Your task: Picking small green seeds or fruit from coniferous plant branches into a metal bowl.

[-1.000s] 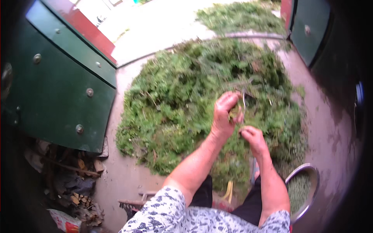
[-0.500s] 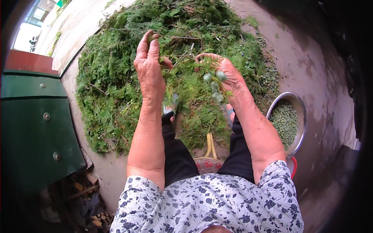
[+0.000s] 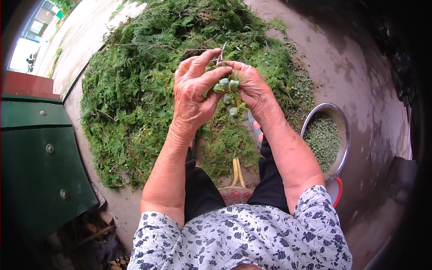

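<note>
In front of me, my right hand [image 3: 255, 87] pinches a small conifer sprig [image 3: 243, 106] with several plump blue-green cones [image 3: 233, 84] hanging below its fingers. From the other side my left hand [image 3: 194, 87] meets it, thumb and forefinger closing on the sprig beside the cones. A bare twig end [image 3: 222, 51] sticks up past the fingertips. Exactly where the fingers grip is partly hidden. Beneath and beyond both hands spreads a large heap of cut green conifer branches [image 3: 135, 85].
On my right stands a metal basin [image 3: 345, 146] holding many small green cones, with a red-handled container [image 3: 337, 191] beside it. Loose cones [image 3: 302, 85] lie along the heap's right edge. A dark green metal box [image 3: 40, 166] is on the left. Yellow handles [image 3: 238, 171] rise between my legs.
My left hand has moved right and down from above the heap to the sprig. The right hand has shifted slightly left, still with the sprig. The view has shifted slightly.
</note>
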{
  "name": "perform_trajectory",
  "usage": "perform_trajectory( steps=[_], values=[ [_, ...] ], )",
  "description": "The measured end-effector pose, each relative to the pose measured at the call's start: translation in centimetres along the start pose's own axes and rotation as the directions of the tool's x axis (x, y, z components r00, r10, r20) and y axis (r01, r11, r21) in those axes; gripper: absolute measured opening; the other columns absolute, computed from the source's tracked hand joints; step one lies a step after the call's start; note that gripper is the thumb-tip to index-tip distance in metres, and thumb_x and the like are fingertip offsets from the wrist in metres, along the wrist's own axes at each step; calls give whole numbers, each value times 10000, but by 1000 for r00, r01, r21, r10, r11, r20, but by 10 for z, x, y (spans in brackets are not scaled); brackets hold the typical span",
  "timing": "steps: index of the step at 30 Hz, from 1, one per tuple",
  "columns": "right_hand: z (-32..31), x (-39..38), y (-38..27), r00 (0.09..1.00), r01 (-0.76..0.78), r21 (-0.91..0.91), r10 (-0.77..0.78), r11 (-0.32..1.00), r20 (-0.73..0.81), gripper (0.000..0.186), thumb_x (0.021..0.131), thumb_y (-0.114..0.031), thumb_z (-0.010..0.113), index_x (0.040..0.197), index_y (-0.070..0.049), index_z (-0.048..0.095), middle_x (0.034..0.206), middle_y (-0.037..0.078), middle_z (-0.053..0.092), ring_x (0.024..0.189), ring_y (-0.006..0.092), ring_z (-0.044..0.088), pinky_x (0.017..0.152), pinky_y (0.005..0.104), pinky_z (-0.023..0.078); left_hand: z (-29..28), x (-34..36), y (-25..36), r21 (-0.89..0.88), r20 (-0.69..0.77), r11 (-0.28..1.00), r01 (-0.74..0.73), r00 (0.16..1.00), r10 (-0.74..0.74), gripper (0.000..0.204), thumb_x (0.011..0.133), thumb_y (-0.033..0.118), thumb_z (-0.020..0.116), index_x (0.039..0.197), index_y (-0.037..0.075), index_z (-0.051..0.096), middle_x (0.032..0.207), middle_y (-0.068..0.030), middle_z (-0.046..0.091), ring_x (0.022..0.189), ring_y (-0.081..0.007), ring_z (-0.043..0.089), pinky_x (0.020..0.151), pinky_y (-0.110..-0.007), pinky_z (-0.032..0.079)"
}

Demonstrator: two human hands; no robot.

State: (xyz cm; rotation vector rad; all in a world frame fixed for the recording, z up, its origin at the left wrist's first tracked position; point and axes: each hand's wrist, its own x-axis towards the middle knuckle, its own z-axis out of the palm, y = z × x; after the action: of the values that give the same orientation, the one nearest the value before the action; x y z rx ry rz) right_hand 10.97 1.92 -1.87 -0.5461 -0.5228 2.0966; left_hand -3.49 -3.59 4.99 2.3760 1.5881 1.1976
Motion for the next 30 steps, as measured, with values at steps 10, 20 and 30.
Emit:
perform_trajectory(
  steps=[10,20,30],
  values=[
    [3,2,8,991,37,-97,-49,995,-126,160,803,-4,569,960,23,569,866,69,612,774,143,593,718,278,505,9,-8,-16,-768,202,588,253,967,-153,313,628,-29,561,929,9,638,1156,-145,554,1110,-253,501,959,-355,361],
    [-1,4,17,990,26,34,-21,999,-142,220,822,-5,548,1038,28,523,896,92,606,793,159,604,708,284,517,16,-7,-11,-891,242,338,304,946,-214,268,749,73,660,1006,6,628,1135,-111,559,1034,-172,523,876,-287,420],
    [6,-2,-22,683,182,-956,-669,-232,293,110,826,-149,570,885,-77,628,773,62,597,647,121,576,587,272,468,11,-18,-18,-889,346,157,431,855,-387,224,785,36,642,1008,14,629,883,3,634,787,-51,543,694,-185,435]
  ],
)
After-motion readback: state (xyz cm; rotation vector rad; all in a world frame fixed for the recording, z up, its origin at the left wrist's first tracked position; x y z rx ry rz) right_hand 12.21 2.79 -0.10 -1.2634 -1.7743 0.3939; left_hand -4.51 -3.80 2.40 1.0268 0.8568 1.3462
